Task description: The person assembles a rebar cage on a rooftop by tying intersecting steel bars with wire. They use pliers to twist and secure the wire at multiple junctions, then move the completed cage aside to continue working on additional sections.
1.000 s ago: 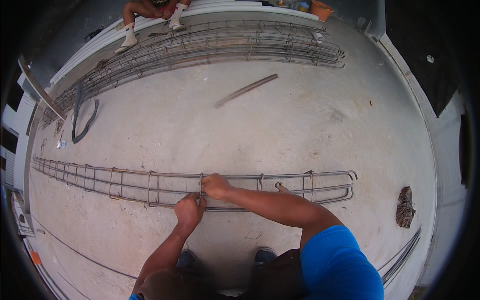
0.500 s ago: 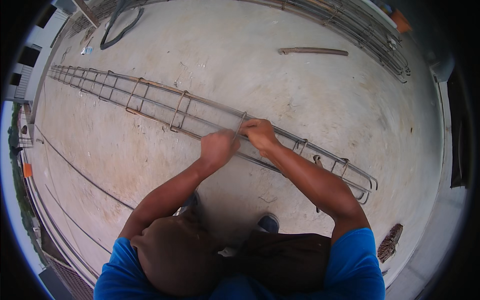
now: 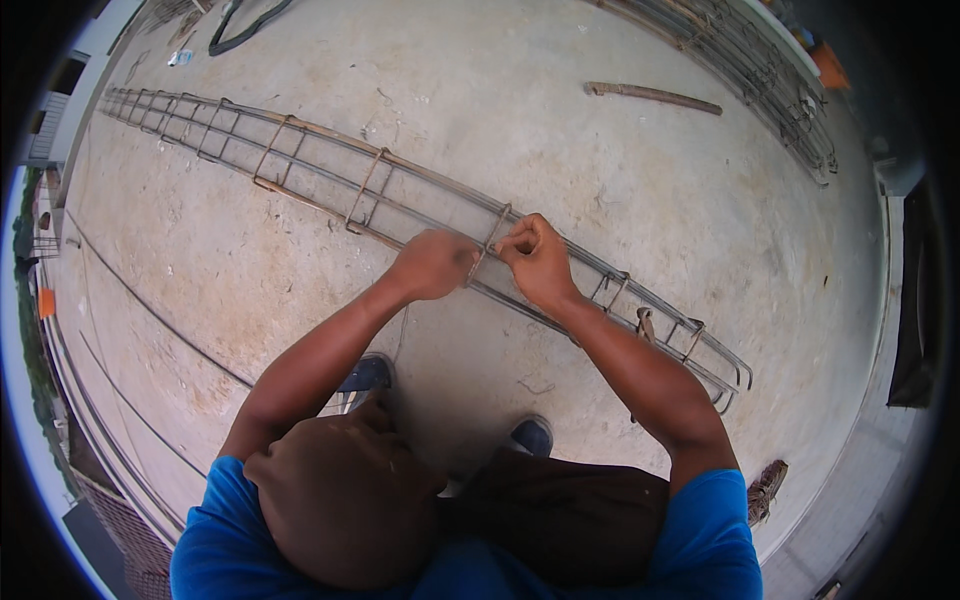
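Observation:
A long rebar cage (image 3: 330, 178), with thin rusty stirrups around its long bars, lies slantwise across the concrete floor. Both of my hands are over its near side, beside one stirrup (image 3: 503, 222). My left hand (image 3: 430, 264) is closed left of this stirrup, somewhat blurred; its fingertips point toward the stirrup's lower part. Just to the right, thumb and fingers of my right hand (image 3: 542, 264) are pinched together against the stirrup. Whatever is between the fingers of either hand is too small or hidden to name. A thin dark wire (image 3: 403, 328) runs below my left hand.
A rusty metal piece (image 3: 645, 322) shows beside my right forearm, partly hidden. Beyond the cage lies a short brown bar (image 3: 655, 97), with more bundled cages (image 3: 735, 65) at the far right. A bundle of brown strands (image 3: 767, 490) lies near right; long rods (image 3: 150, 302) lie left.
My right hand has drawn slightly away from the left, its fingers curling into a pinch. My left hand stays by the same stirrup. The whole view has shifted a little.

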Tool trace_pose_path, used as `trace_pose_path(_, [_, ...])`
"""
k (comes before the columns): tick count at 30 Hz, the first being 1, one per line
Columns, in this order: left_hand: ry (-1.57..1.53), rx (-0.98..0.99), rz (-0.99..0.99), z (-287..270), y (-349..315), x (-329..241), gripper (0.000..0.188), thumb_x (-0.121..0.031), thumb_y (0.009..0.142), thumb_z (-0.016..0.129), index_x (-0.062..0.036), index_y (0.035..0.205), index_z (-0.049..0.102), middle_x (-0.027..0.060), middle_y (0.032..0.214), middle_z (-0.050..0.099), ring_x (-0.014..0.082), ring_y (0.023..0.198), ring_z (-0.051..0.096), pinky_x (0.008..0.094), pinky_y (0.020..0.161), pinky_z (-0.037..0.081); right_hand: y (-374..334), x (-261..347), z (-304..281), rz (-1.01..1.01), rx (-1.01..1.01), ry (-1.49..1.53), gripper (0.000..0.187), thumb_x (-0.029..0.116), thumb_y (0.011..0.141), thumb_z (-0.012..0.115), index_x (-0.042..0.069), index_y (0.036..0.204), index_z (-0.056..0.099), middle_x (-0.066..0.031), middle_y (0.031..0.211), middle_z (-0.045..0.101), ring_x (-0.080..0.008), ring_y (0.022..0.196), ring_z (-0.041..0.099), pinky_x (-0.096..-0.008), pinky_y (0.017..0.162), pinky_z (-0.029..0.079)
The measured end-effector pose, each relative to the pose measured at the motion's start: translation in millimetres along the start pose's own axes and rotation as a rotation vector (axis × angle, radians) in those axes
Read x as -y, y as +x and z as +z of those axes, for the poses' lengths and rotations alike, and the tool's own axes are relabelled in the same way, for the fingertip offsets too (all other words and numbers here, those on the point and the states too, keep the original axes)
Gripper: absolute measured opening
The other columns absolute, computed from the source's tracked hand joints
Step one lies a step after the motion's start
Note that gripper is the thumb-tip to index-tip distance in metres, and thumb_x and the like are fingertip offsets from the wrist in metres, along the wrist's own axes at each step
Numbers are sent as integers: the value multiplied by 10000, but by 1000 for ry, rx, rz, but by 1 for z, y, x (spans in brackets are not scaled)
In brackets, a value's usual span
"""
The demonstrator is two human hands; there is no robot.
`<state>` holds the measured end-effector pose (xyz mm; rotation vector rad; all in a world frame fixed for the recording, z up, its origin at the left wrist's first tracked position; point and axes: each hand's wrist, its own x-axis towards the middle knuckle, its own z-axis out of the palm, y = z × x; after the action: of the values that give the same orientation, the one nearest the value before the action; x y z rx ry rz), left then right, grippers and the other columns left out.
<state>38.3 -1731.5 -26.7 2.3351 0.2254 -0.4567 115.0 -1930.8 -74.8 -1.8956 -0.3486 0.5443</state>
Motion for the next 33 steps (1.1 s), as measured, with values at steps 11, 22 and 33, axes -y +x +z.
trace_pose_path(11, [13, -425, 68, 43, -13, 11, 213, -236, 970, 723, -39, 1032, 774, 180, 855, 756, 417, 872, 742, 502, 771, 576, 22, 23, -11, 378, 306, 36, 261, 146, 1039, 673, -43, 1216, 705, -148, 985, 768, -170, 758, 751, -330, 617, 585])
trace_pose_path(22, [-139, 89, -117, -1, 10, -3, 351, -148, 1000, 639, -69, 1337, 697, 169, 958, 778, 329, 926, 741, 443, 846, 550, 33, 30, -17, 486, 407, -49, 321, 202, 1029, 639, -24, 1235, 736, -155, 1026, 753, -182, 766, 757, -334, 494, 462])
trace_pose_path(33, [-475, 70, -271, 5, 13, -5, 308, -233, 1064, 651, -4, 1259, 714, 120, 1015, 779, 200, 926, 696, 377, 831, 537, 40, 16, -13, 560, 447, -66, 318, 296, 1024, 602, 54, 1148, 767, -112, 866, 738, -104, 525, 468, -340, 411, 291])
